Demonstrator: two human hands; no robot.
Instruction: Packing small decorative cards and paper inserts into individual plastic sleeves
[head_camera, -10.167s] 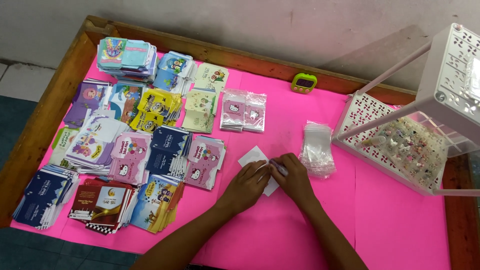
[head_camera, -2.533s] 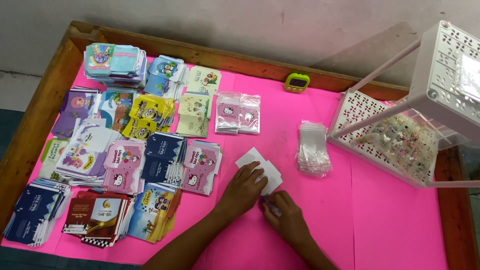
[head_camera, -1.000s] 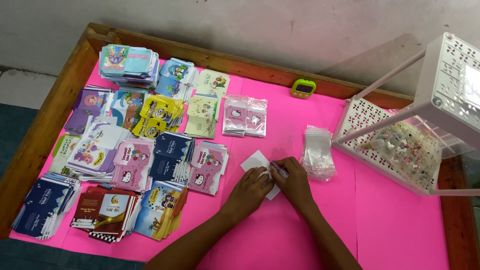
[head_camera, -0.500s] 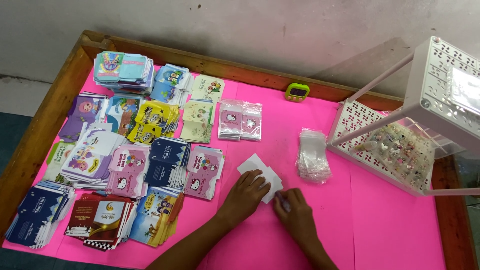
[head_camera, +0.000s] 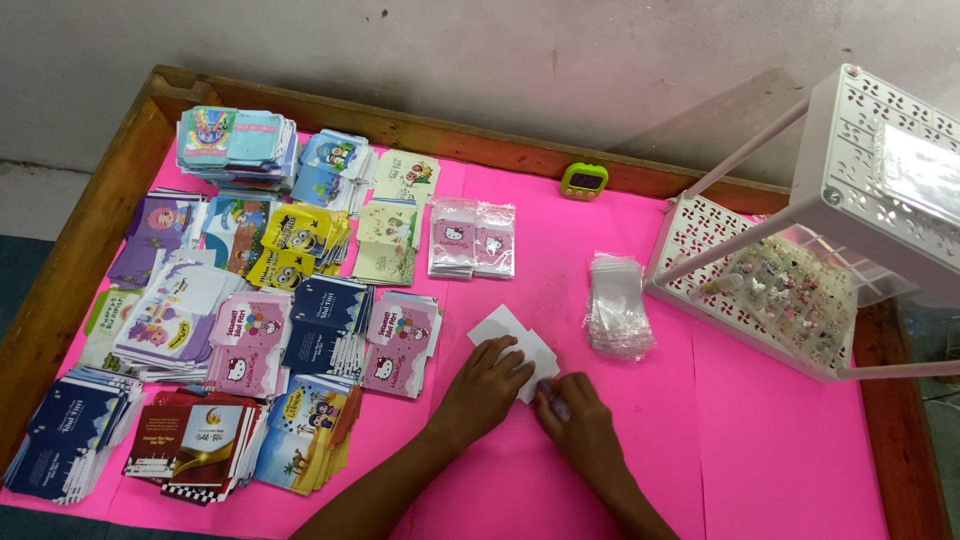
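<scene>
Near the white cards (head_camera: 512, 333), the left hand (head_camera: 490, 375) is pressing flat with spread fingers; the right hand (head_camera: 570, 410) is pinching something small, clear bags (head_camera: 617, 318) lying right, envelope stacks (head_camera: 250, 320) crowding left.

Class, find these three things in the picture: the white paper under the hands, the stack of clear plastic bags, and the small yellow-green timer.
white paper (head_camera: 500, 325), head view, on its bare upper corner.
clear plastic bags (head_camera: 616, 305), head view, middle of the stack.
yellow-green timer (head_camera: 584, 181), head view, on its front face.
</scene>
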